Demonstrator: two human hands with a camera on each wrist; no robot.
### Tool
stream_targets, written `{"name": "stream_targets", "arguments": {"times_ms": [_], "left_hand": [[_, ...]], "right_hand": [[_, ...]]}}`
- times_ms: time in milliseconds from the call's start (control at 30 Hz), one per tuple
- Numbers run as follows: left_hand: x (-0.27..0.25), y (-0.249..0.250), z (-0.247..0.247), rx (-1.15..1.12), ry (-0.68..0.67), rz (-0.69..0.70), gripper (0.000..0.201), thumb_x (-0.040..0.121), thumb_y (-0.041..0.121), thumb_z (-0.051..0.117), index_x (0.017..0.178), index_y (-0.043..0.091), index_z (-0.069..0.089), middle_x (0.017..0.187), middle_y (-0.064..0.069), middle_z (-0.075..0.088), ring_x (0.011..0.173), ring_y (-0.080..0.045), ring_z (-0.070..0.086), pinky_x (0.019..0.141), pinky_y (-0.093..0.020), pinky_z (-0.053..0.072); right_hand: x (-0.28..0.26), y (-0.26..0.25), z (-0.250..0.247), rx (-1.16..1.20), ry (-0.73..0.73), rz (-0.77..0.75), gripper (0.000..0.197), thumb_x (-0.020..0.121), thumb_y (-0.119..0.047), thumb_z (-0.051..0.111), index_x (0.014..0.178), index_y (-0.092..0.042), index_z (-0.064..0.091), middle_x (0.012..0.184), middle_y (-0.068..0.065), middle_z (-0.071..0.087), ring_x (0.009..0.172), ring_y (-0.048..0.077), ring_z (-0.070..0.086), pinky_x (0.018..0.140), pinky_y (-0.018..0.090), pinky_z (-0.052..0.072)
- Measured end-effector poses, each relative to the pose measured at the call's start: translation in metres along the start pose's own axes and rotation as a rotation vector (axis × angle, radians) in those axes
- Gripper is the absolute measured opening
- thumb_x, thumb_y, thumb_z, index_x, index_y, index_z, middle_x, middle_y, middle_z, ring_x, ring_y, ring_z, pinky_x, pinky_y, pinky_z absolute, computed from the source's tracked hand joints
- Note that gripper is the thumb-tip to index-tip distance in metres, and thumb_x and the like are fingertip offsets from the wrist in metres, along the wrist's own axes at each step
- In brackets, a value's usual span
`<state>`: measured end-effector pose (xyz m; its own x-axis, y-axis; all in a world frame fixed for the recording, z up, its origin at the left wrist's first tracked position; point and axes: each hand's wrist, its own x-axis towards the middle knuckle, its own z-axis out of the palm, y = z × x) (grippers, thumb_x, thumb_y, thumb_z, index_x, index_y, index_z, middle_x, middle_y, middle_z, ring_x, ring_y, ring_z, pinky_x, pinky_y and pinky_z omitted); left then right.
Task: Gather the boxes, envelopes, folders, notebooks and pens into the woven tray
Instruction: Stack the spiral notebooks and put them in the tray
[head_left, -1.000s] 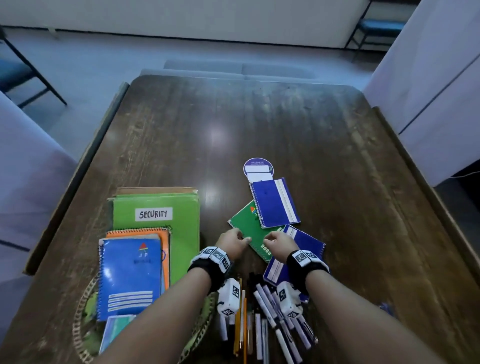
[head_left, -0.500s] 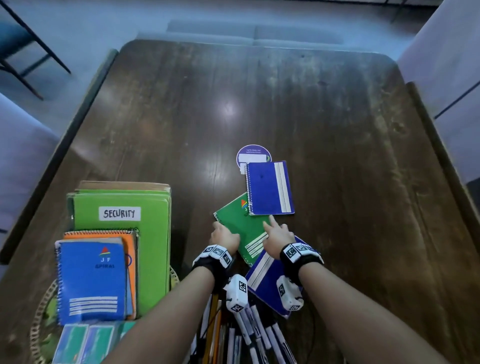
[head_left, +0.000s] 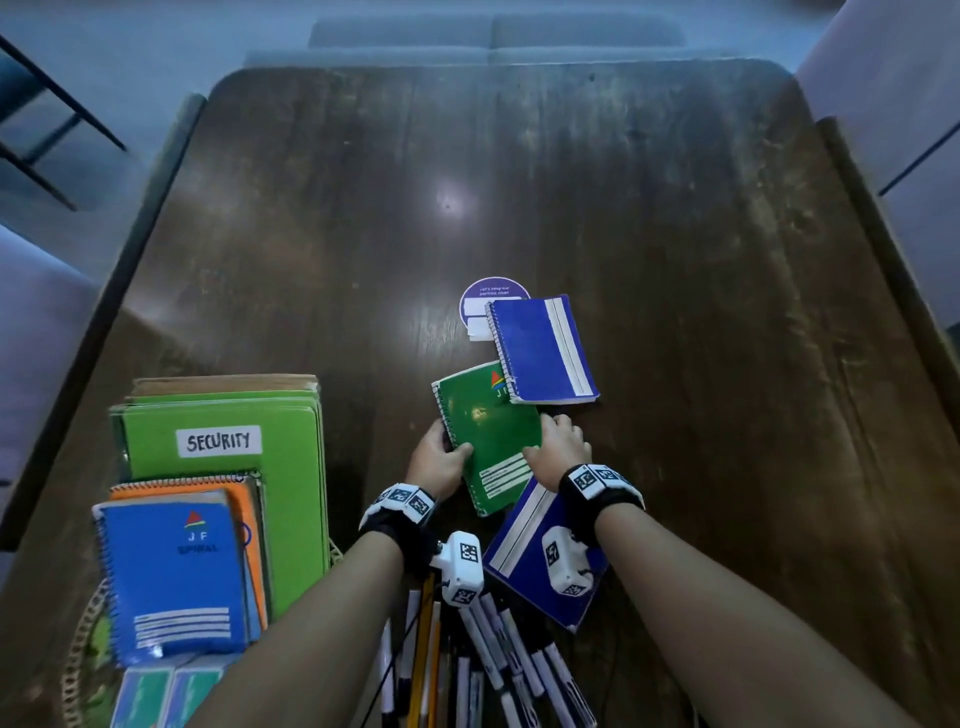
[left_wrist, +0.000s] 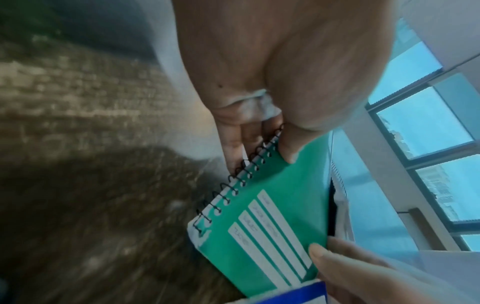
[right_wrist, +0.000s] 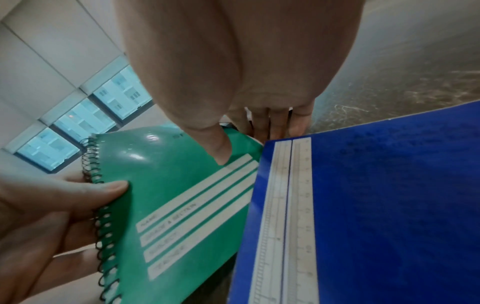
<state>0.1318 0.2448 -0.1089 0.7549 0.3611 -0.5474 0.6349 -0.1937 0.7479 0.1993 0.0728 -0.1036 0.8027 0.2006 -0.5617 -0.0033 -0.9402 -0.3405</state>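
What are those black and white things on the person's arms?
Both forearms are bare, with no sleeves. Each wrist wears a black band topped with white blocks printed with black square code patterns. A small white boxy camera unit with the same square codes hangs under the left wrist, and another under the right. The left hand and right hand wear no gloves.

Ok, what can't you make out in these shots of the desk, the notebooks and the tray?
- Woven tray: head view, mostly buried under stacked folders and notebooks; only the rim shows.
- Pens: head view, cut by the bottom edge and crossed by forearms; count unclear.
- Round purple sticker: print too small.
- Green notebook: left wrist view, label text blurred.
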Motion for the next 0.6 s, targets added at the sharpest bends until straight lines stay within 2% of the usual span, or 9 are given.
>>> {"name": "stream_targets", "arguments": {"times_ms": [100,200,267,367,500,600], "left_hand": [[-0.007,0.01,-0.019,-0.006,-0.049,0.102,0.033,0.09,0.004,0.064,0.115,0.025,0.058,0.114,0.002,0.069,0.108,-0.017,0.065,0.101,-0.038,0.05],[-0.011,0.018,-0.041,0.034,-0.096,0.16,0.034,0.092,0.008,0.064,0.117,0.03,0.058,0.119,0.005,0.069,0.11,-0.014,0.065,0.103,-0.04,0.049],[-0.015,0.021,-0.057,0.051,-0.095,0.19,0.031,0.092,0.009,0.064,0.111,0.033,0.059,0.116,0.006,0.07,0.109,-0.014,0.066,0.103,-0.041,0.05],[-0.025,0.027,-0.077,0.072,-0.079,0.251,0.025,0.092,0.009,0.063,0.106,0.029,0.06,0.11,0.005,0.071,0.104,-0.015,0.067,0.1,-0.039,0.051],[-0.044,0.033,-0.103,0.092,-0.042,0.317,0.018,0.094,0.013,0.064,0.11,0.021,0.06,0.109,0.001,0.071,0.098,-0.017,0.067,0.091,-0.032,0.052],[-0.057,0.029,-0.125,0.082,-0.043,0.318,0.018,0.094,0.013,0.065,0.112,0.017,0.06,0.108,-0.001,0.071,0.095,-0.017,0.067,0.089,-0.035,0.053]], "right_hand": [[-0.004,-0.002,-0.006,0.251,-0.052,0.006,0.059,0.099,-0.018,0.05,0.154,-0.015,0.028,0.153,0.009,0.039,0.138,0.028,0.041,0.114,0.044,0.034],[-0.015,-0.01,-0.015,0.482,-0.055,0.005,0.056,0.099,-0.01,0.048,0.152,-0.022,0.035,0.144,0.008,0.051,0.126,0.026,0.054,0.107,0.043,0.045],[-0.023,-0.017,-0.017,0.532,-0.049,-0.009,0.048,0.099,-0.011,0.049,0.145,-0.025,0.044,0.138,0.005,0.057,0.121,0.024,0.057,0.104,0.044,0.048],[-0.032,-0.028,-0.015,0.583,-0.034,-0.051,0.032,0.097,-0.013,0.05,0.124,-0.028,0.058,0.127,0.0,0.065,0.115,0.022,0.061,0.102,0.047,0.049],[-0.061,-0.054,-0.021,0.648,0.004,-0.093,0.029,0.1,-0.009,0.049,0.125,-0.019,0.06,0.125,0.001,0.066,0.114,0.021,0.062,0.102,0.044,0.049],[-0.076,-0.073,-0.017,0.625,0.015,-0.115,0.029,0.099,-0.009,0.049,0.124,-0.019,0.06,0.124,0.001,0.066,0.113,0.021,0.063,0.101,0.047,0.05]]}}
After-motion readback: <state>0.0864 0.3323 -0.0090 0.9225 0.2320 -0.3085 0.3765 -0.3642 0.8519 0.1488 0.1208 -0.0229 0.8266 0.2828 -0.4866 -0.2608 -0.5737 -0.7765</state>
